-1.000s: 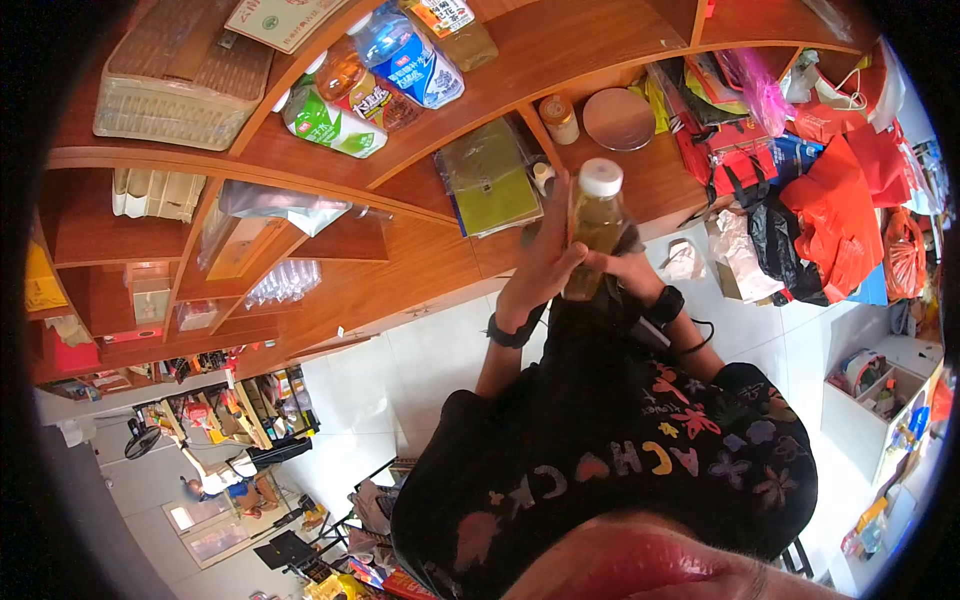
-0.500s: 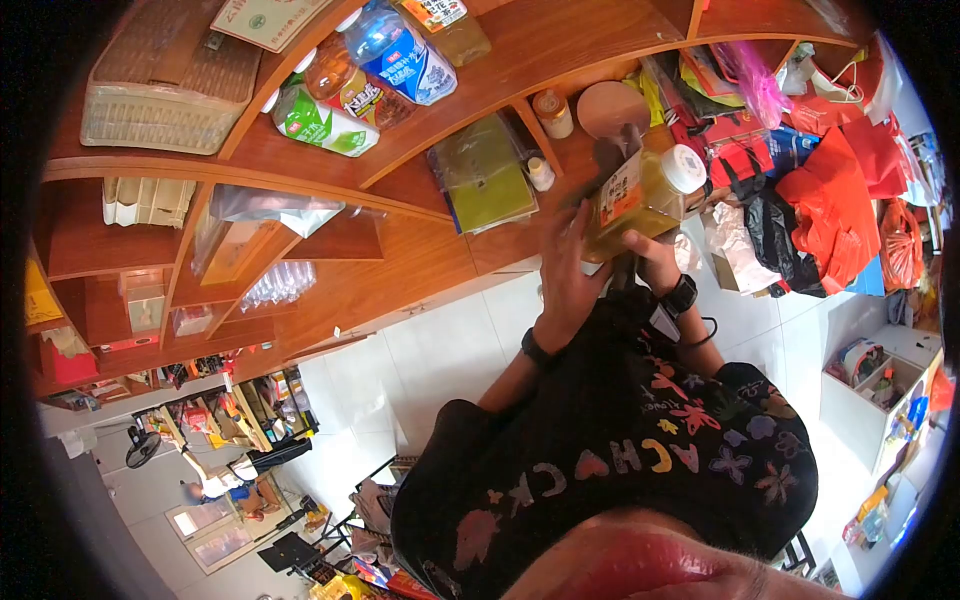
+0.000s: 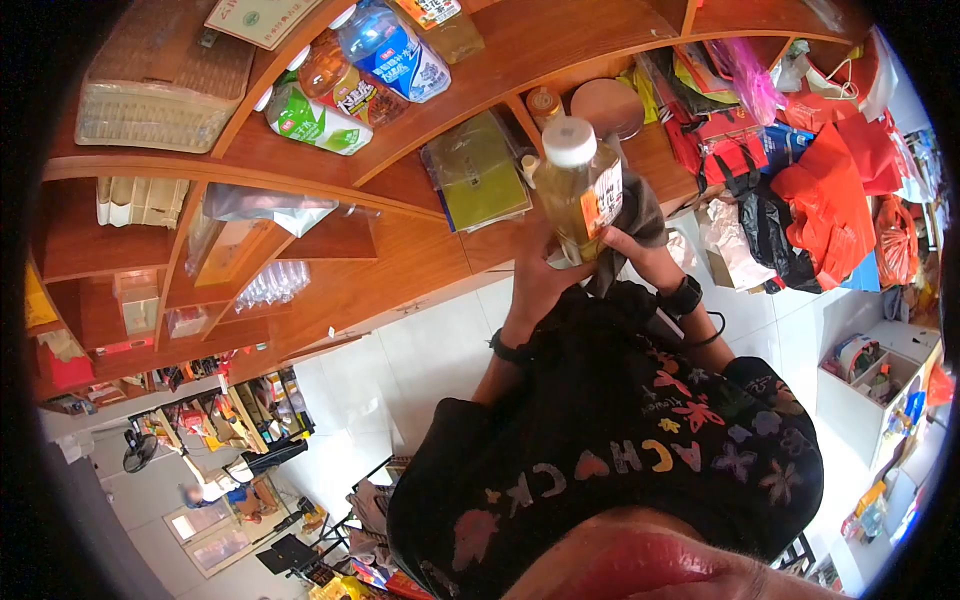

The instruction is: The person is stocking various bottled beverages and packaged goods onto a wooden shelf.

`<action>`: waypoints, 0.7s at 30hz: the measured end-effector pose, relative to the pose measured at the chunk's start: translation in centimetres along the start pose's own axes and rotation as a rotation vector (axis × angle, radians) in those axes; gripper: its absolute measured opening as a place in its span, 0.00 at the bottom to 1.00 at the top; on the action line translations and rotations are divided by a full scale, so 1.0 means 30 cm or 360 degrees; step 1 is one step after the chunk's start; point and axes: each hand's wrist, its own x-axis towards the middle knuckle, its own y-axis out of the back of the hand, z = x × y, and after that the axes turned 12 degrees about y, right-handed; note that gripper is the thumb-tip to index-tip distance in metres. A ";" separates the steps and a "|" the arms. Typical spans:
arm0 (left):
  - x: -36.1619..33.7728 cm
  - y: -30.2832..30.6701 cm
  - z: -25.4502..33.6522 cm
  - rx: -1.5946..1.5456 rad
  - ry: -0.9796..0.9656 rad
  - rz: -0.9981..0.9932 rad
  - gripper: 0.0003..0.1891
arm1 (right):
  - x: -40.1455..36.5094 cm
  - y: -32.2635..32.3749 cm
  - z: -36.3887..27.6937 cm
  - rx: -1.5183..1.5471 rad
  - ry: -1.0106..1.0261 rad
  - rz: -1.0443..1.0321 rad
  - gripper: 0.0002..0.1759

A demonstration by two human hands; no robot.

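Observation:
A clear bottle of yellow drink [image 3: 565,200] with a white cap and an orange-and-white label stands nearly upright between my hands, cap away from me. My left hand [image 3: 540,285] closes round its lower end, near the base. My right hand [image 3: 645,262] is closed on a dark grey-brown cloth [image 3: 642,215], pressed against the bottle's right side, with the thumb near the label. Most of my right fingers are hidden behind the cloth and bottle.
A wooden shelf unit [image 3: 420,245] curves ahead, with several drink bottles [image 3: 395,55] on an upper shelf. A green folder [image 3: 478,175] and a small orange-capped jar [image 3: 543,103] sit by the bottle. Red bags [image 3: 830,205] pile up right. Another person [image 3: 215,490] is far left.
The bottle has turned from leaning right to nearly upright, its cap swinging left. My left hand has slid down to its base. More of the cloth now shows on the right.

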 end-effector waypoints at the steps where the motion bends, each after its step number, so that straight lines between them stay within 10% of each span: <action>1: 0.008 0.008 -0.013 -0.0170 0.0032 -0.0082 0.31 | -0.001 -0.005 -0.003 0.0005 0.0018 -0.0001 0.38; 10: 0.037 0.039 0.023 -0.1220 0.0076 -0.0297 0.31 | -0.054 -0.038 0.029 -0.0362 0.0037 -0.0156 0.36; 14: 0.042 0.022 0.050 -0.1409 -0.0057 -0.0210 0.30 | -0.061 -0.063 0.033 0.0130 -0.0428 0.0071 0.32; 21: 0.054 0.019 0.043 -0.0716 -0.0338 0.0255 0.37 | -0.027 -0.110 0.002 0.0701 -0.0498 0.0269 0.21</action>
